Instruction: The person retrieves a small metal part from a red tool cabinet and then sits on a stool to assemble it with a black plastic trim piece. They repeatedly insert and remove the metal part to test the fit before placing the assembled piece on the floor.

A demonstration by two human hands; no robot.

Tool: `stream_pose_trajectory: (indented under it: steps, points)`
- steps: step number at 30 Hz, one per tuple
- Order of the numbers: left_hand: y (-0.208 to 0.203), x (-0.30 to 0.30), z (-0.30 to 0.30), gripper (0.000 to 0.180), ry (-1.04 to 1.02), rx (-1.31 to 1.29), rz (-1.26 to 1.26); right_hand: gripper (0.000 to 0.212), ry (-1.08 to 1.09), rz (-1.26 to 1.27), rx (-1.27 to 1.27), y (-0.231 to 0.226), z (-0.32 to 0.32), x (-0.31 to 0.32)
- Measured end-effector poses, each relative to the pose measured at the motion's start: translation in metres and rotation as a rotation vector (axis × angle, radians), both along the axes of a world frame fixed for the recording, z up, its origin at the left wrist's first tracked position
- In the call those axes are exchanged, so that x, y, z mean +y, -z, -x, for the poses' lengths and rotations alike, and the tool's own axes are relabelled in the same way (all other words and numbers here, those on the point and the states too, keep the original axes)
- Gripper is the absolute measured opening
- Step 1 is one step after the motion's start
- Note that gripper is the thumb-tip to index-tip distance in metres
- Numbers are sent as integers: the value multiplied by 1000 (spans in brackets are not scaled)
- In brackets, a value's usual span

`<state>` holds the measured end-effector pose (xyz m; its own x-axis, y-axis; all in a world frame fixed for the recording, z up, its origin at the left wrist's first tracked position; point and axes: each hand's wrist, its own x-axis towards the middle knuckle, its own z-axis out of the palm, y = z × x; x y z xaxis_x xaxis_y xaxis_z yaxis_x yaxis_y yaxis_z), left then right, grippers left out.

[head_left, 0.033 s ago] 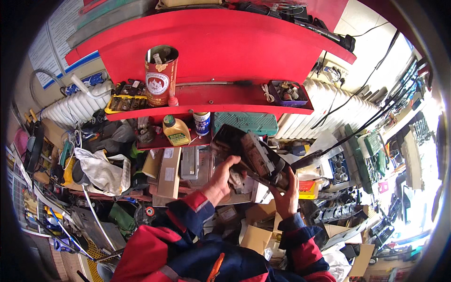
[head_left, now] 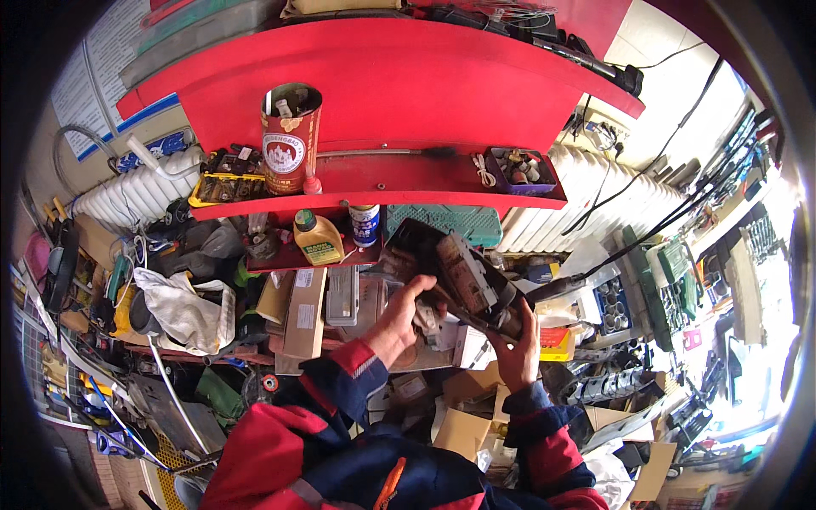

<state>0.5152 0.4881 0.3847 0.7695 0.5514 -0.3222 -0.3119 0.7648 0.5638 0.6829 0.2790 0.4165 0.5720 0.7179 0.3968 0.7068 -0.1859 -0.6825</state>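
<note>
Both hands hold a dark open plastic bin (head_left: 408, 242), tilted in front of the red shelves. My left hand (head_left: 395, 323) grips its near left side, thumb on top and fingers curled beneath, partly hidden. At the bin's right end, my right hand (head_left: 518, 353) is closed round the edge with its fingers pointing up. A worn, greyish-brown block-shaped part (head_left: 467, 276) lies inside the bin. Dirt and shadow obscure the other contents.
Behind the bin are a green case (head_left: 446, 223), a yellow bottle (head_left: 318, 238) and a blue-white can (head_left: 365, 224). A tall red tin (head_left: 291, 144) and a purple box of small parts (head_left: 520, 172) stand on the red shelf (head_left: 399, 174). Cardboard boxes (head_left: 463, 433) crowd below.
</note>
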Motion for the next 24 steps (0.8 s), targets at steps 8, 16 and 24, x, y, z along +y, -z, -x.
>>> stream_pose_trajectory:
  steps: [8,16,24]
  points:
    - [-24,69,-59,29,-143,-77,75,77,41,-180,167,-7,-65,88]
    - [-13,113,-70,72,246,249,-132,54,-60,-282,12,12,-137,178]
    - [14,116,-60,70,231,417,-527,83,-30,-138,60,21,-141,186]
